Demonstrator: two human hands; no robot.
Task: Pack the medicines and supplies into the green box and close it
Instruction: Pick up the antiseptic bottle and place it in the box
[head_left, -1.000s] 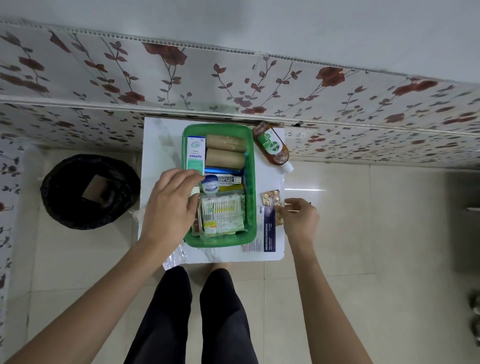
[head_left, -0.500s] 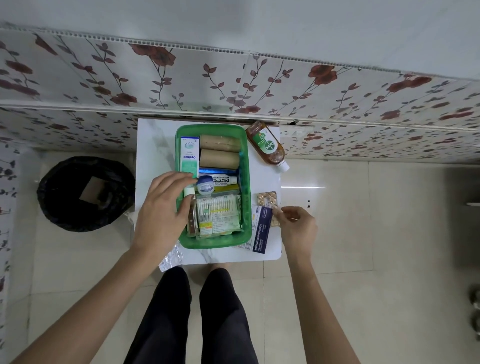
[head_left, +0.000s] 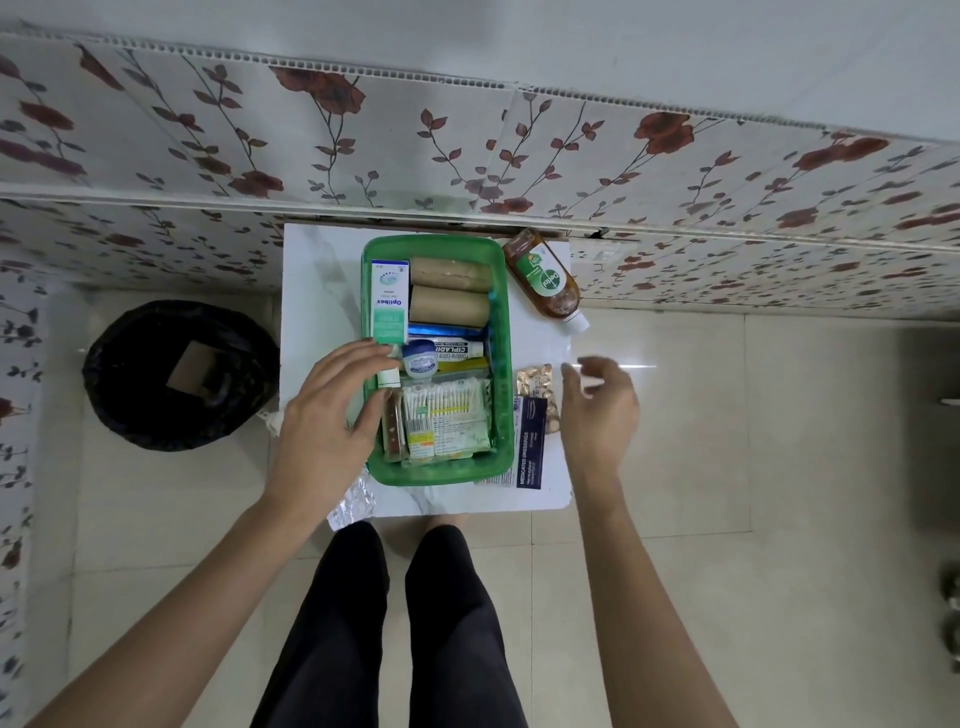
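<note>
The open green box (head_left: 500, 364) sits on a small white table (head_left: 317, 291). Inside lie an Optibex carton (head_left: 389, 304), two brown bandage rolls (head_left: 449, 291), a small white jar (head_left: 420, 359), a Cipladine tube (head_left: 457, 349) and a cotton-swab packet (head_left: 447, 421). My left hand (head_left: 327, 421) rests on the box's left rim, fingers touching a small white bottle (head_left: 388, 375). My right hand (head_left: 597, 410) hovers open, blurred, right of the box. Beside it lie a gold pill strip (head_left: 535, 382) and a dark dressings packet (head_left: 530, 449). A brown Dettol bottle (head_left: 545, 280) lies at the back right.
A black-lined waste bin (head_left: 179, 374) stands on the floor left of the table. A floral wall panel (head_left: 467, 140) runs behind the table. A silver foil strip (head_left: 353, 501) pokes over the table's front left edge. My legs (head_left: 400, 623) are below the table.
My right hand has lifted off the pill strip and dressings packet and moved right, fingers spreading. My left hand has stayed at the box's left side.
</note>
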